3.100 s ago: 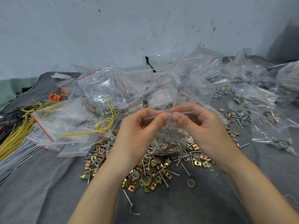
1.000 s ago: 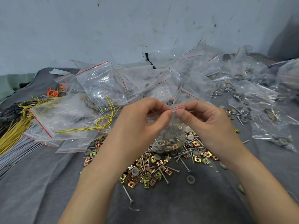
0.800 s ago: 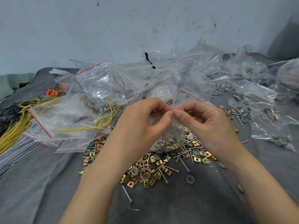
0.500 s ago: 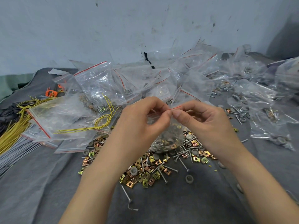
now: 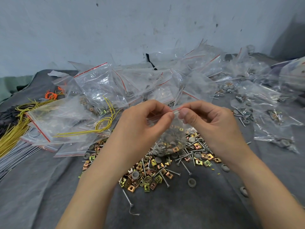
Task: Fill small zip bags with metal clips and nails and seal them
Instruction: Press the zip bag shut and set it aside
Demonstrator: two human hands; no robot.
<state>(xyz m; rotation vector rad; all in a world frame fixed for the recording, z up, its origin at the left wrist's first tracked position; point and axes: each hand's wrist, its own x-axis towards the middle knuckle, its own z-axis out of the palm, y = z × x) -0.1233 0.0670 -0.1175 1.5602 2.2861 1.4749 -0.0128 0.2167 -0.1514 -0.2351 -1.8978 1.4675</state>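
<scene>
Left hand: my thumb and forefinger pinch the red zip strip of a small bag.
Right hand: pinches the same strip, just beside the left.
Bag: hangs between my hands, part filled, above the loose clips and nails on the tabletop.
Risk: pressed unevenly, the strip could leave a gap; nail points could pierce the plastic.
</scene>
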